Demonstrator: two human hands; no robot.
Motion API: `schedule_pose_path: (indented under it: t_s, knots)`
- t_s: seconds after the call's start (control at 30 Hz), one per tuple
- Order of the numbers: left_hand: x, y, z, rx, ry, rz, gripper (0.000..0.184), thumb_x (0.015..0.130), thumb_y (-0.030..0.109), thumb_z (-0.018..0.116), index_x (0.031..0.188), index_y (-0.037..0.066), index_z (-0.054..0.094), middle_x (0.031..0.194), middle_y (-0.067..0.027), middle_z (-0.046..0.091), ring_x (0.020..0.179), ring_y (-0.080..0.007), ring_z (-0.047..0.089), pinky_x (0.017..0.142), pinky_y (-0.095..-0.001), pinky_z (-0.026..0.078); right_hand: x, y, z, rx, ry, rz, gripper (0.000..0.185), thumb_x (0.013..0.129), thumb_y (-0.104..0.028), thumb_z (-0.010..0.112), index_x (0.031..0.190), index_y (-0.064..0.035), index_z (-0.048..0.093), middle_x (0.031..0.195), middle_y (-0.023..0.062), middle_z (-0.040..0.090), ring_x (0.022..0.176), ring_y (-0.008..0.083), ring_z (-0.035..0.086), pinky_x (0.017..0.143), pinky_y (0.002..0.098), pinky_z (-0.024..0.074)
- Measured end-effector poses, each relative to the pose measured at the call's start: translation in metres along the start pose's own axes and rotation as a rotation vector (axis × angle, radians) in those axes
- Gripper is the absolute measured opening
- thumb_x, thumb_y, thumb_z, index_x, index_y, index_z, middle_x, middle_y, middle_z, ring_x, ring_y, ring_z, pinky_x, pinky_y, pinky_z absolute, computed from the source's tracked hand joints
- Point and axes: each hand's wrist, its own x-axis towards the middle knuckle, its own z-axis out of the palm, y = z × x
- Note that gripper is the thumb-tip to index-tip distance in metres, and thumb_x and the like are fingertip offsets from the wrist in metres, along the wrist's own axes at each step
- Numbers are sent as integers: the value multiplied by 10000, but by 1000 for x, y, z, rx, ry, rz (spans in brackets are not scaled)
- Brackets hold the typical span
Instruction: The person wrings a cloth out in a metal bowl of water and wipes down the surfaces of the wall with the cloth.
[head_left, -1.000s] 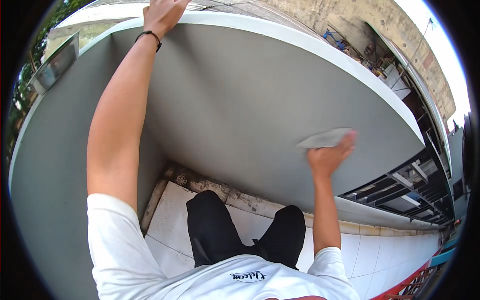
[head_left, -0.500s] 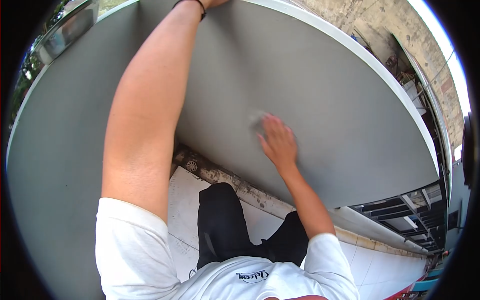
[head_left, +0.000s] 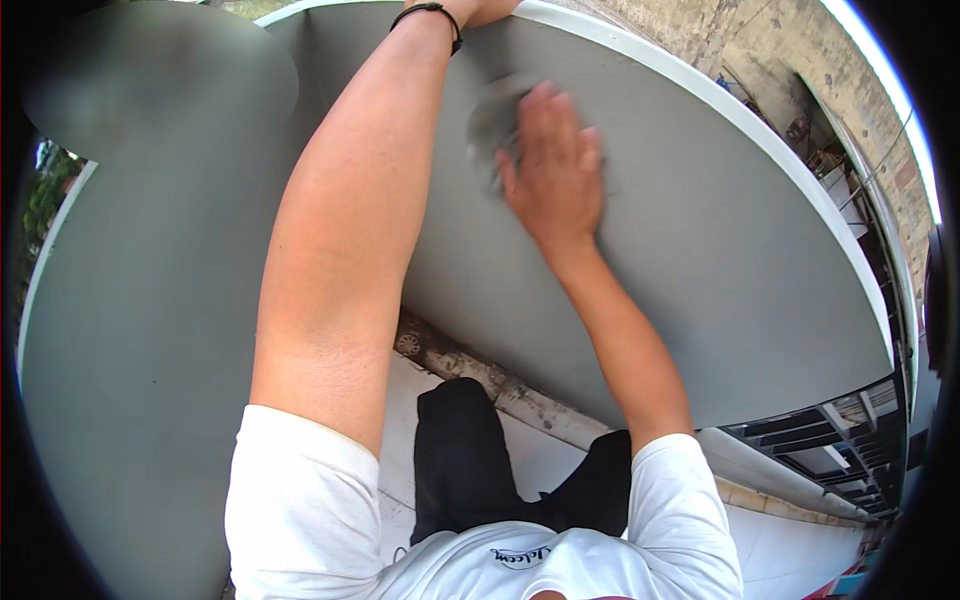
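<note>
My right hand point(head_left: 556, 180) presses on the grey wall panel point(head_left: 720, 260), fingers stretched upward and slightly blurred. Beneath its palm and beyond the thumb side shows a smeared grey cloth point(head_left: 490, 130); its exact kind is hard to make out. At the top of the view my left hand point(head_left: 490, 10) rests at the panel's white upper edge point(head_left: 610, 38). Its fingers are cut off by the frame. A black cord bracelet point(head_left: 432, 10) circles the left wrist.
A blurred round grey patch point(head_left: 165, 85) covers the upper left. Beyond the white edge lies a weathered concrete surface point(head_left: 780, 40). Below are a dirty ledge point(head_left: 520, 395), white floor tiles point(head_left: 790, 550) and my black-trousered legs point(head_left: 460, 450). Dark metal bars point(head_left: 830, 440) stand right.
My right hand has slid up the panel with the cloth. The view has shifted, so my left arm appears further right. The blurred patch has appeared at upper left.
</note>
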Motion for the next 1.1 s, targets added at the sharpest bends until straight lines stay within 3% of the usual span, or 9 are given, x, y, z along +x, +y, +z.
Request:
schedule_pose_path:
  t_s: [0.17,0.3,0.37,0.4,0.5,0.63,0.73,0.83,1.1]
  knots:
    - [-14,2,1,144,166,145,553,944,495,447,1379,158,507,1446,-170,451,1333,-365,424,1109,-467,320,-133,18,21,43,-134,-151,662,899,-431,560,1482,-170,384,1586,22,272,1463,189,235,1162,404,179]
    - [24,-31,17,445,242,503,376,988,303,413,1321,332,585,1400,-161,512,1305,-352,465,1084,-425,366,-202,145,-12,-6,-74,322,721,885,-367,549,1494,-55,323,1566,142,284,1468,280,216,1175,487,130]
    - [57,-57,29,358,403,651,367,972,224,441,1282,308,619,1264,-149,613,1195,-345,554,1029,-409,417,-188,214,-73,-25,-66,597,683,905,-311,532,1465,23,328,1536,231,293,1449,351,241,1158,530,157]
    - [58,-58,23,266,246,574,401,966,180,417,1302,285,608,1317,-155,585,1247,-329,526,1063,-404,396,-172,243,-98,-29,-30,708,646,925,-276,511,1443,67,335,1517,281,295,1434,392,257,1144,553,178]
    - [131,-96,65,353,369,768,551,903,-32,386,1385,196,524,1332,-166,557,1241,-347,514,1052,-411,399,-170,325,-146,187,51,1011,502,995,-262,427,1388,50,408,1376,257,475,1301,384,435,1081,470,315]
    - [82,-39,55,127,139,377,492,908,261,375,1352,119,532,1290,-204,573,1207,-378,526,1030,-450,399,-183,335,-203,981,381,1425,400,1033,-325,400,1249,-24,550,1115,126,657,1047,258,624,934,365,461]
    - [43,-34,41,86,89,206,616,911,481,367,1327,61,538,1259,-233,585,1182,-401,535,1013,-480,398,-192,311,-247,1442,357,1583,364,1034,-369,410,1152,-83,602,1056,60,665,955,175,647,866,345,503]
    - [17,-32,25,85,66,140,820,915,701,359,1302,3,544,1227,-262,597,1156,-424,544,997,-509,398,-198,296,-290,1474,389,1564,340,1030,-373,419,1132,-107,604,1050,41,667,941,158,647,848,326,515]
    - [9,-16,19,10,124,137,820,915,699,354,1305,4,547,1242,-260,590,1162,-428,539,1012,-508,386,-228,304,-352,1353,597,1579,435,1018,-403,433,1235,-55,577,1144,92,662,1010,193,646,909,344,506]
